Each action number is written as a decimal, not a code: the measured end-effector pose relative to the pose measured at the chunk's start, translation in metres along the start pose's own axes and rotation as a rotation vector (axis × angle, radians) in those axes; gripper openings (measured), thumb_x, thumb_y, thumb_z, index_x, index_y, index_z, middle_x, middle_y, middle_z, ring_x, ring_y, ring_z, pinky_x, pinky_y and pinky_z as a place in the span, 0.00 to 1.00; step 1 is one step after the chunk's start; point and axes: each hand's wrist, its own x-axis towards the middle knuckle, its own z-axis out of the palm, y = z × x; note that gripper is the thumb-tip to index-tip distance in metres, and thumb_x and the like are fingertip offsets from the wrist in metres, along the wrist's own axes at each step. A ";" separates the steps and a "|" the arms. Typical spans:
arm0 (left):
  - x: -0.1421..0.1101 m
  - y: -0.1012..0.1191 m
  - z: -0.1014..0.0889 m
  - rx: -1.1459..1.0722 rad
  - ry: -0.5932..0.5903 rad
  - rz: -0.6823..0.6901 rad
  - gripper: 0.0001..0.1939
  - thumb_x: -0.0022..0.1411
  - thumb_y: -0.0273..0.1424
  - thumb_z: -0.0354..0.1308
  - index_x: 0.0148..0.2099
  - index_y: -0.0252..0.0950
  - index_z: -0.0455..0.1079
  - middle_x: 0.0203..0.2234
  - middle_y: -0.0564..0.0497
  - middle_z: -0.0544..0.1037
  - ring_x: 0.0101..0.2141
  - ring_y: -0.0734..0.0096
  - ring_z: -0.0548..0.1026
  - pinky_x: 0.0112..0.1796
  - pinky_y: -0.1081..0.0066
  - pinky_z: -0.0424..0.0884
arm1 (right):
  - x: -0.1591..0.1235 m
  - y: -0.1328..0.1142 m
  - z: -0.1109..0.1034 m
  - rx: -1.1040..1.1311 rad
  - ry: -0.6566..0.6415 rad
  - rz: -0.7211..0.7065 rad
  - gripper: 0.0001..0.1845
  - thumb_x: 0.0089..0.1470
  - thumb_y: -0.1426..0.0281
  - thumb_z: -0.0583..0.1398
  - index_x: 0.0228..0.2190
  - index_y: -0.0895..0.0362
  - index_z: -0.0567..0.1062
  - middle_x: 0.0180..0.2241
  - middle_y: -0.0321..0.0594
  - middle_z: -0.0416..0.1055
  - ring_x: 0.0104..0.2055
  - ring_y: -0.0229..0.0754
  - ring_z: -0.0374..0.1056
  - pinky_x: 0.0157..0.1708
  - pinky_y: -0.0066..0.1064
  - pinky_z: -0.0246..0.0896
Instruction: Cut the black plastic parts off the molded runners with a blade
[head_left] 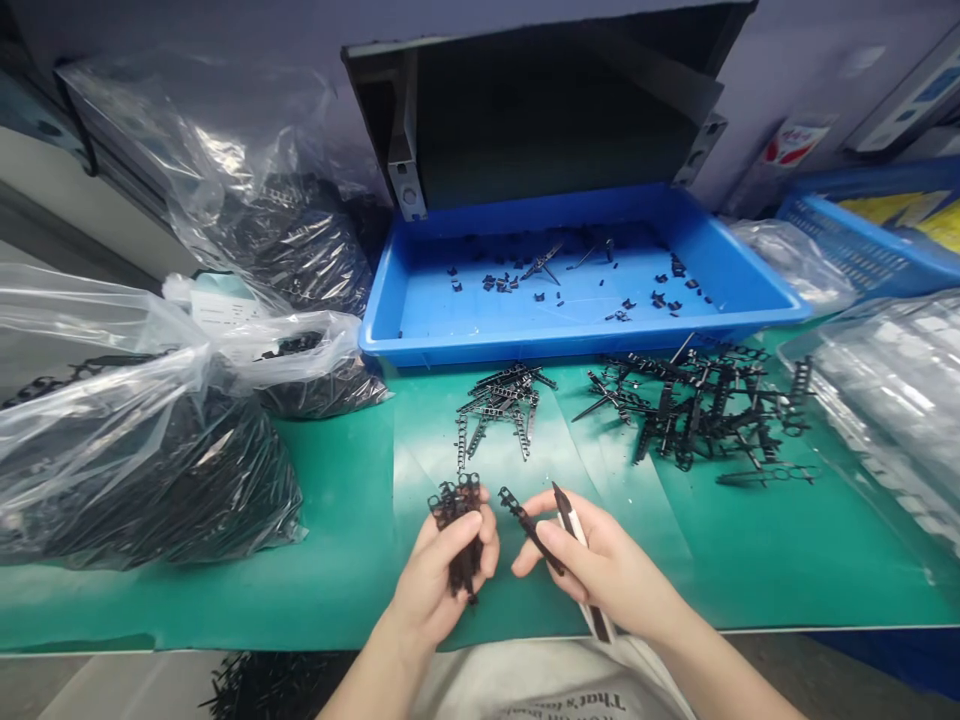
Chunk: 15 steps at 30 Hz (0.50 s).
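Note:
My left hand [442, 575] is closed around a bunch of black plastic strips [459, 510] with ring-shaped ends. Close beside it, my right hand [600, 565] pinches one black plastic strip [529, 525] between thumb and fingers. The same hand also keeps a slim black-and-white pen-like tool [568, 520], its dark pointed tip facing away from me. Beyond my hands lies a small pile of ladder-like black strips [510, 400] on the green mat. A larger heap of tangled black plastic parts [705, 400] lies to the right.
A blue tray [525, 345] with small black bits stands at the back, beneath a dark panel [555, 120]. Clear bags of black parts [150, 470] crowd the left. At right are stacked clear plastic trays [892, 390] and a blue basket [847, 240]. The green mat's [765, 570] front edge is close to me.

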 end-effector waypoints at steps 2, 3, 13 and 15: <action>0.000 -0.006 0.008 0.023 0.057 -0.012 0.17 0.49 0.34 0.64 0.39 0.34 0.65 0.19 0.57 0.66 0.18 0.80 0.63 0.15 0.81 0.55 | 0.001 0.006 0.005 0.118 -0.010 0.000 0.21 0.49 0.51 0.55 0.34 0.56 0.62 0.15 0.29 0.66 0.11 0.29 0.46 0.10 0.22 0.40; 0.000 -0.009 0.013 0.021 0.065 -0.019 0.18 0.47 0.35 0.66 0.38 0.33 0.65 0.18 0.58 0.65 0.18 0.80 0.62 0.16 0.80 0.54 | 0.002 0.010 0.008 0.147 -0.014 0.002 0.22 0.49 0.50 0.55 0.33 0.55 0.61 0.12 0.25 0.62 0.10 0.29 0.45 0.10 0.21 0.39; -0.001 -0.004 0.036 0.193 0.080 0.110 0.13 0.48 0.37 0.64 0.29 0.33 0.68 0.16 0.56 0.68 0.17 0.80 0.61 0.21 0.77 0.57 | -0.003 0.015 0.004 -0.532 0.143 -0.202 0.11 0.59 0.64 0.48 0.25 0.52 0.58 0.19 0.30 0.62 0.16 0.34 0.56 0.17 0.25 0.49; -0.001 0.001 0.035 0.252 0.138 0.131 0.12 0.47 0.36 0.64 0.29 0.32 0.69 0.18 0.54 0.71 0.18 0.79 0.62 0.21 0.77 0.58 | -0.007 0.011 -0.004 -0.764 0.181 -0.281 0.10 0.58 0.67 0.50 0.25 0.52 0.59 0.21 0.32 0.63 0.21 0.39 0.60 0.21 0.28 0.51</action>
